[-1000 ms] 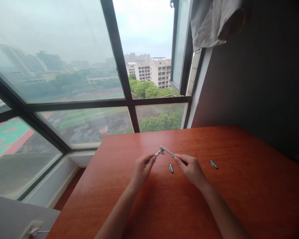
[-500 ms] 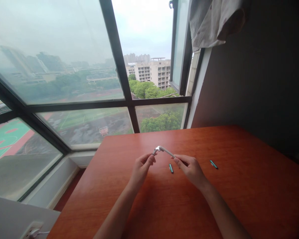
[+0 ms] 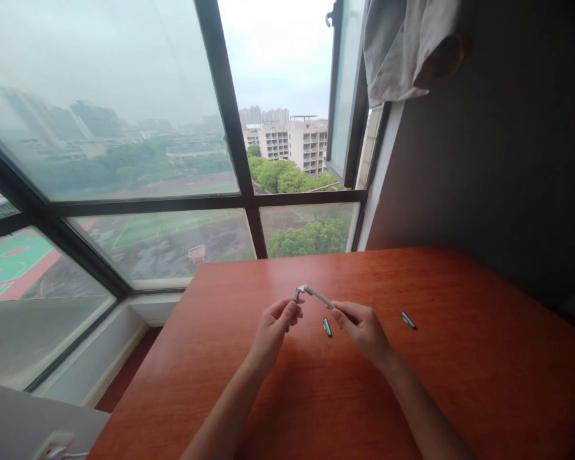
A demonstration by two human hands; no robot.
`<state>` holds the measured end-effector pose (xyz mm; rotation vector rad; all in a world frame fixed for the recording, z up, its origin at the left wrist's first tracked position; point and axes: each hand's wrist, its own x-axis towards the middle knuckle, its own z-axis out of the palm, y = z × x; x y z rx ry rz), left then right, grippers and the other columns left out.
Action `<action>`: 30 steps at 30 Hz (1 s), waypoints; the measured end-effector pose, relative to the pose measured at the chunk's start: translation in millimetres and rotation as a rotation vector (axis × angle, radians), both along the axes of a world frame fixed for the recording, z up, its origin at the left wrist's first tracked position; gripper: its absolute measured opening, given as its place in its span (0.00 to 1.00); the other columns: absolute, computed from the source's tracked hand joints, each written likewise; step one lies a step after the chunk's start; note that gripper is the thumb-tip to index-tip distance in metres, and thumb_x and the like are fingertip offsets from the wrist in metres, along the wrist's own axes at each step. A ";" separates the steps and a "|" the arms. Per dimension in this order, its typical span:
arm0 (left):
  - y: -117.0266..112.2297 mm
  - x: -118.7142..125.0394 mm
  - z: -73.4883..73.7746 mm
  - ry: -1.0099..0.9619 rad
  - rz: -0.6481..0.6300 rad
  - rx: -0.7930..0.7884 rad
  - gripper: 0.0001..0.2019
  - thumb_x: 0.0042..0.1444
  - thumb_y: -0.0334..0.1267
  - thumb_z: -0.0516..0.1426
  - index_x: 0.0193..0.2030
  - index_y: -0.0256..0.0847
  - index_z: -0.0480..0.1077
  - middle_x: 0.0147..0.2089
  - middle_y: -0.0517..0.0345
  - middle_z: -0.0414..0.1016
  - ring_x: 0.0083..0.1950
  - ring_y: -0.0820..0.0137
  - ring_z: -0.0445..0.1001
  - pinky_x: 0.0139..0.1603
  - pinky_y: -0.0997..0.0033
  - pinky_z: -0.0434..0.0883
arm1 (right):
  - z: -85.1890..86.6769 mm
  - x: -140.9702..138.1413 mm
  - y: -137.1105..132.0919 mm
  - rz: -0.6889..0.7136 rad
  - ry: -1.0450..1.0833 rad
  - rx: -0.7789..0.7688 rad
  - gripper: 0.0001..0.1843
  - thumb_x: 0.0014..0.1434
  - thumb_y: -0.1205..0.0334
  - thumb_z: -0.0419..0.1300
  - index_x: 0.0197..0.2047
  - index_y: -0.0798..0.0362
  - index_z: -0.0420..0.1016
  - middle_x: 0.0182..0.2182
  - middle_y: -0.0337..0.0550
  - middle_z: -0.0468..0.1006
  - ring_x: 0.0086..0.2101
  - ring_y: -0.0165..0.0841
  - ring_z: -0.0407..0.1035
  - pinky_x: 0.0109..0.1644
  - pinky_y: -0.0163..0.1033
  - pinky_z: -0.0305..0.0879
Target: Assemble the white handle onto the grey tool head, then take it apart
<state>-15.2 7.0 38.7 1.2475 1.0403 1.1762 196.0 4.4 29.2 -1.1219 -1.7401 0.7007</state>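
Observation:
A silver-grey razor handle [image 3: 319,295] is held above the table between my two hands, its bent metal head end pointing to the left. My left hand [image 3: 274,327] is closed, thumb and fingers pinching that short metal end. With my right hand [image 3: 363,329] I grip the other end of the long shaft; the palm hides part of it. Two small green-and-black razor cartridges lie on the table: one cartridge [image 3: 327,328] between my hands, the other cartridge [image 3: 408,320] to the right of my right hand.
The reddish-brown wooden table [image 3: 460,390] stretches under both arms. Beyond its far edge stand framed windows [image 3: 186,203], one pane opened outward. A grey cloth [image 3: 397,57] hangs at the upper right before a dark wall [image 3: 498,160]. A socket with a plug [image 3: 55,447] is at lower left.
The view has shifted slightly. My right hand has tilted a little and its fingertips sit slightly closer to the metal head; both hands keep hold of the razor handle.

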 end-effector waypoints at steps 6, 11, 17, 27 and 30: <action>-2.7 5.4 1.7 -0.097 -0.018 -0.044 0.20 0.55 0.51 0.57 0.44 0.35 0.74 0.28 0.58 0.67 0.28 0.74 0.61 0.29 0.75 0.58 | -2.7 -3.1 1.1 -0.070 0.009 0.022 0.20 0.62 0.51 0.53 0.40 0.56 0.80 0.24 0.42 0.76 0.25 0.31 0.67 0.27 0.32 0.62; -4.1 12.1 3.3 -0.262 -0.041 -0.186 0.21 0.51 0.51 0.61 0.42 0.35 0.73 0.28 0.59 0.66 0.25 0.77 0.60 0.27 0.76 0.56 | -2.9 -6.1 -0.3 -0.032 -0.024 0.055 0.18 0.62 0.52 0.54 0.37 0.55 0.80 0.29 0.44 0.78 0.28 0.33 0.70 0.30 0.33 0.64; -9.0 17.3 4.2 -0.462 -0.138 -0.316 0.19 0.49 0.48 0.64 0.43 0.36 0.72 0.30 0.58 0.67 0.24 0.80 0.59 0.24 0.78 0.56 | -8.6 -5.5 2.6 -0.119 -0.027 0.109 0.16 0.62 0.54 0.54 0.40 0.54 0.79 0.33 0.47 0.80 0.32 0.36 0.72 0.36 0.36 0.68; -10.7 16.7 6.7 -0.514 -0.166 -0.374 0.19 0.49 0.45 0.65 0.43 0.34 0.72 0.30 0.58 0.66 0.24 0.81 0.59 0.24 0.80 0.55 | -12.7 -3.5 5.1 -0.153 -0.123 0.149 0.16 0.63 0.54 0.53 0.40 0.53 0.79 0.31 0.47 0.78 0.32 0.36 0.72 0.38 0.37 0.67; -11.9 18.1 6.0 -0.473 -0.193 -0.380 0.20 0.48 0.46 0.65 0.42 0.33 0.72 0.30 0.58 0.67 0.24 0.81 0.58 0.22 0.79 0.54 | -14.8 -3.3 5.4 -0.143 -0.145 0.164 0.16 0.63 0.54 0.53 0.40 0.52 0.79 0.30 0.46 0.78 0.31 0.35 0.72 0.36 0.36 0.67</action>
